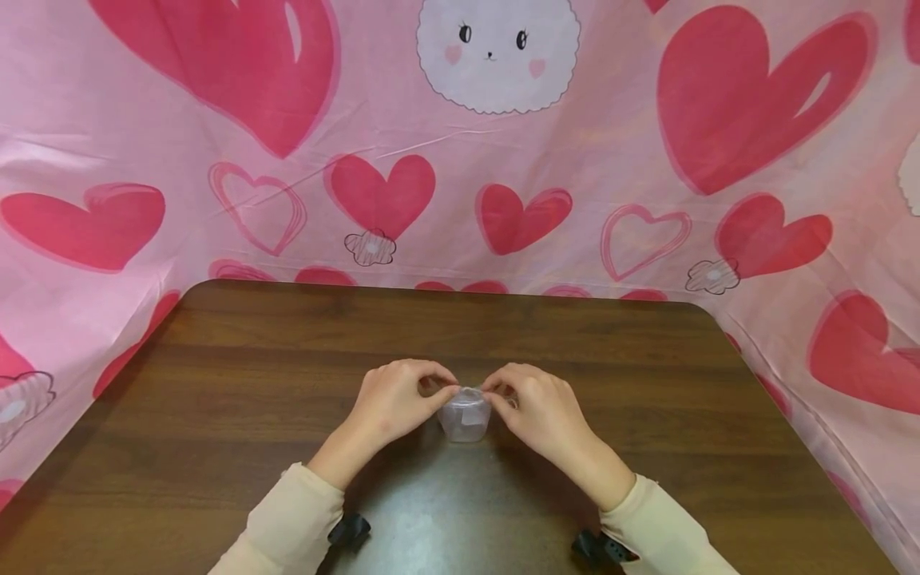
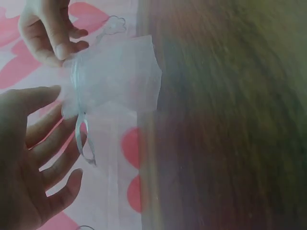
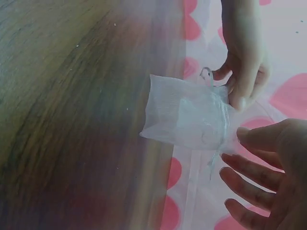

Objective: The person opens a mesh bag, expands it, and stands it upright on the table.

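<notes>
A small sheer white drawstring pouch [image 1: 463, 419] hangs upright just over the table, its mouth at the top. The left hand [image 1: 399, 401] pinches one upper corner of the mouth between thumb and index finger. On the opposite corner the right hand [image 1: 537, 407] does the same. In the left wrist view a thin ribbon loop [image 2: 85, 143] dangles from the gathered neck of the pouch [image 2: 120, 74]. Through the cloth of the pouch [image 3: 177, 112], the right wrist view shows a paler squarish patch; what it is I cannot tell.
A dark brown wooden table [image 1: 237, 415] with rounded far corners lies beneath the hands. Behind it and along its sides hangs a pink cloth [image 1: 611, 144] printed with hearts. Black straps [image 1: 350, 530] sit at the wrists, by the cream sleeves [image 1: 291, 519].
</notes>
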`<state>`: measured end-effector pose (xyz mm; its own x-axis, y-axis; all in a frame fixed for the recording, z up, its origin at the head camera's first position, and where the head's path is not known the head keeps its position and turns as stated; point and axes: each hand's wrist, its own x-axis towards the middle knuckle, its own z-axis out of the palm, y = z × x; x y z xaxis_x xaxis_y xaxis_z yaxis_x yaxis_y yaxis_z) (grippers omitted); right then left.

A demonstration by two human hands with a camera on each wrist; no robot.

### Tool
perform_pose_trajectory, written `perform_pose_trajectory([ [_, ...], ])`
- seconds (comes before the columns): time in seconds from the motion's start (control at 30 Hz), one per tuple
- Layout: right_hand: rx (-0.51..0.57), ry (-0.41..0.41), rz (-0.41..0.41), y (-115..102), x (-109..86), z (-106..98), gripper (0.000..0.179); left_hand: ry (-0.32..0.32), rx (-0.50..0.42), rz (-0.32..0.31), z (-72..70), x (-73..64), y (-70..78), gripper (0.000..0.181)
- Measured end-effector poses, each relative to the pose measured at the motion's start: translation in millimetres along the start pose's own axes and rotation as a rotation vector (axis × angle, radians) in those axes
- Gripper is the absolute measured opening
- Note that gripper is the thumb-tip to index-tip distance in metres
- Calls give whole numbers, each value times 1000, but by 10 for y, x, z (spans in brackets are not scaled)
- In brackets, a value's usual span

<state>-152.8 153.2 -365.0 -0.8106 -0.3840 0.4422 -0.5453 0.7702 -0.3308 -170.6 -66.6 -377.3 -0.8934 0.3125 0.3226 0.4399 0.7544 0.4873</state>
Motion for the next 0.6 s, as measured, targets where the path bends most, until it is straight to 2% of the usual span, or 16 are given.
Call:
perform_pose_trajectory([
  [0.2, 11, 22, 17, -12, 45, -36, 12, -25, 18, 0, -3, 35, 41, 7],
  [0.3, 15, -5, 36, -23, 101, -48, 11, -41, 31, -8, -20, 70, 57, 8],
  [0.6, 69, -263, 133, -68, 276, -79, 9, -144, 84, -10, -89, 160, 84, 5],
])
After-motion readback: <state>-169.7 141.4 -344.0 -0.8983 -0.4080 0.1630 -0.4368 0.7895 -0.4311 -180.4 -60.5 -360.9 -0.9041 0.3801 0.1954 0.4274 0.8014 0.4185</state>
